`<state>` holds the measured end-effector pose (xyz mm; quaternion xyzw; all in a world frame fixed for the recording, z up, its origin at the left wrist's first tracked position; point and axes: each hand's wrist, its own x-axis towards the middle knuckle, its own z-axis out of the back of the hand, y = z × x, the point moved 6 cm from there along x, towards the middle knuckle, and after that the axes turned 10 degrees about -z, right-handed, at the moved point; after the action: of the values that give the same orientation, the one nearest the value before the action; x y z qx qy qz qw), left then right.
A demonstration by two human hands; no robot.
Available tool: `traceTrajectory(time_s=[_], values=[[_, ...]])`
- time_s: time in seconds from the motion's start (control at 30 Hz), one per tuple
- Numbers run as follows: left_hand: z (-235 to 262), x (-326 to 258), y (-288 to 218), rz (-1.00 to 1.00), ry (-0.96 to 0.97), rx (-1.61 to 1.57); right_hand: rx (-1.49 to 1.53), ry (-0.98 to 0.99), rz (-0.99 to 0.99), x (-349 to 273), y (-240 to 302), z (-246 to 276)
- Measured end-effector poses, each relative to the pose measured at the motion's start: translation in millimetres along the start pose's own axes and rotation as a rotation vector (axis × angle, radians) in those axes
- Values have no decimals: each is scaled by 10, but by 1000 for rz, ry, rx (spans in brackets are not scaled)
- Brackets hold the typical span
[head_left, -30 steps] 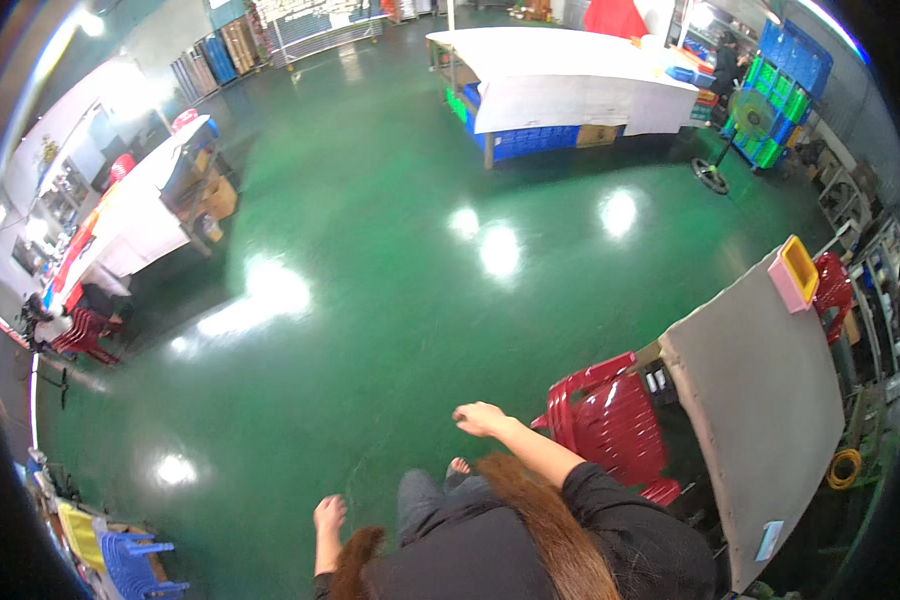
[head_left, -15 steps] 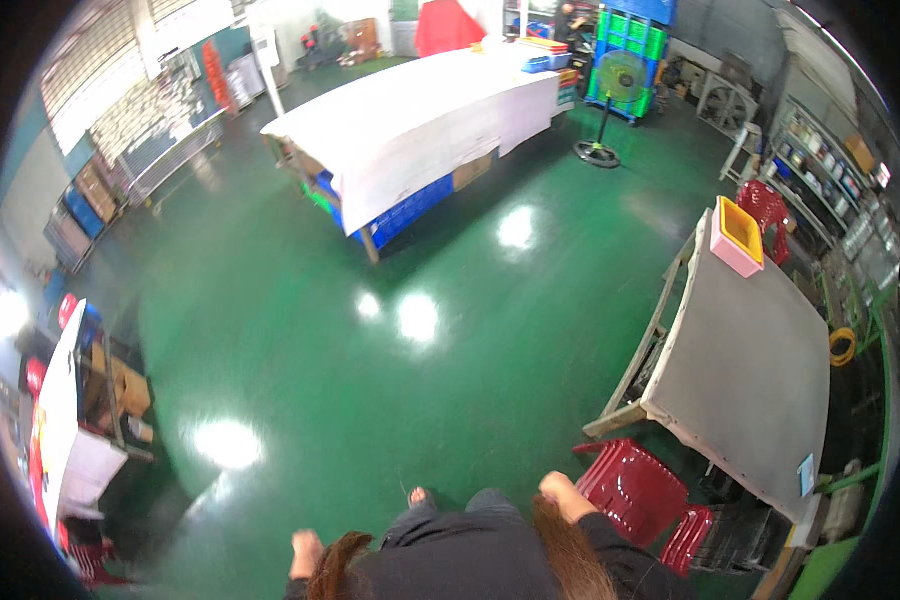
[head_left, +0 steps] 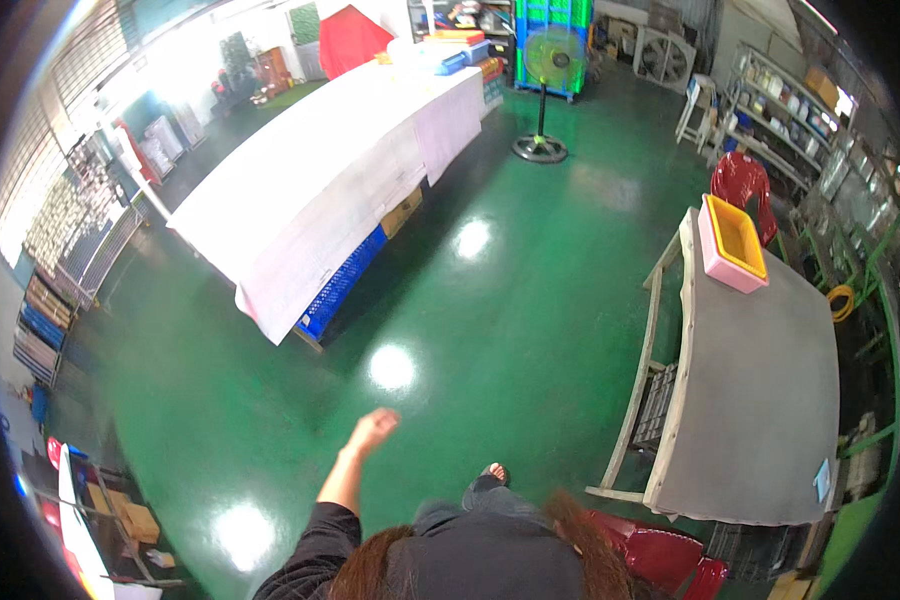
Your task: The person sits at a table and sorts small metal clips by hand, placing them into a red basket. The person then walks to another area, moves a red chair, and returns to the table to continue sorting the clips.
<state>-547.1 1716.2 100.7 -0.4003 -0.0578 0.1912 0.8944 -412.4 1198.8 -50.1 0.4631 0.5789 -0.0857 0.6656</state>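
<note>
My left hand (head_left: 373, 430) swings out in front of me over the green floor. Its fingers look loosely curled together, and nothing shows in them. It touches nothing. Past it stands a long table under a white cover (head_left: 320, 190). My right hand is out of sight. On my right is a grey-covered table (head_left: 760, 390), with a pink basin (head_left: 722, 255) and a yellow basket (head_left: 738, 240) together at its far end. A red plastic chair (head_left: 660, 550) sits low by its near end.
A standing fan (head_left: 542, 150) is at the far end of the white table, before green and blue crates (head_left: 580, 20). Another red chair (head_left: 742, 185) and shelves (head_left: 790, 110) stand beyond the grey table. At lower left is another table (head_left: 85, 535), with cardboard boxes (head_left: 138, 520) under it.
My left hand has swung forward and up from near my side. My right hand has dropped out of view. The view has shifted; both big tables now look closer, and one foot shows ahead.
</note>
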Motion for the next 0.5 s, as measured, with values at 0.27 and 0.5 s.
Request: traceTrajectory(time_s=[0.27, 0.5], values=[[-975, -572, 1772, 760, 529, 133, -268, -281, 250, 1482, 3914, 502], [-416, 2148, 2920, 462, 626, 452, -221, -355, -244, 2683, 4742, 1274]])
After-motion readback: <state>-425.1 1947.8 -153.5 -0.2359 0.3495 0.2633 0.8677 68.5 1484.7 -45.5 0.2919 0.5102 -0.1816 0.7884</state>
